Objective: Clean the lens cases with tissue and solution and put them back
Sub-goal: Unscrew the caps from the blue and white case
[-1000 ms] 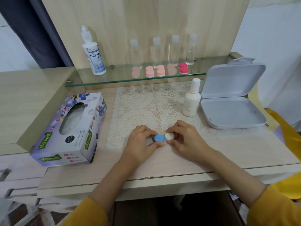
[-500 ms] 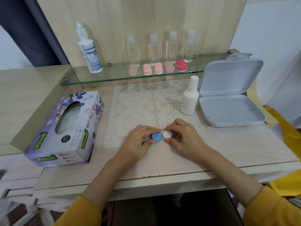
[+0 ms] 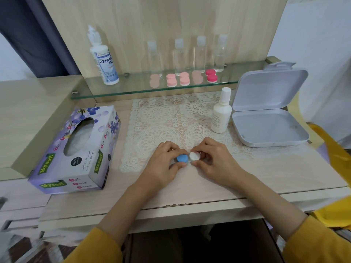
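Observation:
A lens case (image 3: 188,158) with one blue cap and one white cap sits just above the lace mat's front edge. My left hand (image 3: 163,166) pinches the blue cap side, and my right hand (image 3: 214,162) pinches the white cap. A white solution bottle (image 3: 221,112) stands on the mat's right side. The purple tissue box (image 3: 76,149) lies at the left. Several pink lens cases (image 3: 184,78) rest on the glass shelf (image 3: 133,88).
An open white plastic box (image 3: 269,126) sits at the right. A large lens solution bottle (image 3: 103,57) and several clear small bottles (image 3: 199,54) stand on the shelf against the wooden back panel. The lace mat (image 3: 167,118) covers the desk's middle.
Both hands stay on the lens case at the same spot. The fingers shift slightly on the caps, and the head view moves a little.

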`<action>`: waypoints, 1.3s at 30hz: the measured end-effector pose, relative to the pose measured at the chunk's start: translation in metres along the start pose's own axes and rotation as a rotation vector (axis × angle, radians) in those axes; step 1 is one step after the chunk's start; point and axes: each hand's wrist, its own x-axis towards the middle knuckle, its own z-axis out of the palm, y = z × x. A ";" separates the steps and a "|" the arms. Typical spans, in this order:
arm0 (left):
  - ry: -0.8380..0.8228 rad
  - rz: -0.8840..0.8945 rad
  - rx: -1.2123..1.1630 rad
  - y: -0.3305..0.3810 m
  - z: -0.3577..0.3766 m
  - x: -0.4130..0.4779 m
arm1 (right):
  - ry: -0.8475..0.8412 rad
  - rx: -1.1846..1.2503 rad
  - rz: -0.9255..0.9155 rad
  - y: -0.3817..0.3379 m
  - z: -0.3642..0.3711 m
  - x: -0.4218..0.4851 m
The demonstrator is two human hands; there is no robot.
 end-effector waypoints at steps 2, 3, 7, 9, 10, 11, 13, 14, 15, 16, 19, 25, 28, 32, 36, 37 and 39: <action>0.022 -0.049 -0.016 0.003 0.000 0.002 | 0.002 -0.001 0.000 0.000 0.000 0.000; 0.044 -0.072 -0.038 0.004 -0.001 0.002 | 0.002 -0.001 -0.001 0.000 -0.001 0.000; 0.123 -0.118 -0.073 0.005 -0.008 0.001 | 0.001 -0.001 0.008 -0.001 -0.001 0.000; 0.130 -0.123 -0.059 0.002 -0.013 -0.002 | 0.001 -0.004 0.011 -0.001 -0.001 0.000; 0.127 -0.127 -0.051 -0.001 -0.015 -0.005 | 0.002 -0.003 0.009 -0.001 -0.001 0.000; 0.123 -0.133 -0.041 -0.004 -0.017 -0.007 | 0.003 -0.001 0.008 -0.001 -0.001 0.000; 0.115 -0.153 -0.021 -0.010 -0.019 -0.012 | 0.005 0.005 0.010 0.000 -0.001 0.000; 0.110 -0.163 -0.010 -0.012 -0.020 -0.014 | 0.007 0.007 0.011 0.000 -0.001 0.000; 0.104 -0.170 0.001 -0.014 -0.019 -0.016 | 0.008 0.008 0.012 0.000 -0.001 -0.001; 0.101 -0.172 0.006 -0.015 -0.018 -0.018 | 0.009 0.007 0.010 0.000 -0.001 -0.001; 0.096 -0.170 0.000 -0.015 -0.017 -0.018 | 0.011 -0.003 0.003 -0.001 -0.001 0.000; 0.068 -0.143 0.003 -0.004 -0.009 -0.009 | -0.008 -0.041 0.022 -0.010 -0.003 0.000; 0.080 -0.125 -0.008 -0.001 -0.006 -0.006 | -0.019 -0.072 0.093 -0.015 -0.005 0.004; 0.073 -0.120 -0.020 -0.002 -0.007 -0.005 | -0.064 -0.141 0.187 -0.018 -0.010 0.011; 0.082 -0.074 -0.019 -0.001 -0.007 -0.003 | -0.154 -0.218 0.136 -0.019 -0.010 0.016; 0.084 -0.062 -0.012 -0.002 -0.007 -0.003 | -0.173 -0.231 0.113 -0.018 -0.011 0.017; 0.087 -0.044 -0.009 -0.003 -0.005 -0.004 | -0.195 -0.215 0.054 -0.015 -0.013 0.018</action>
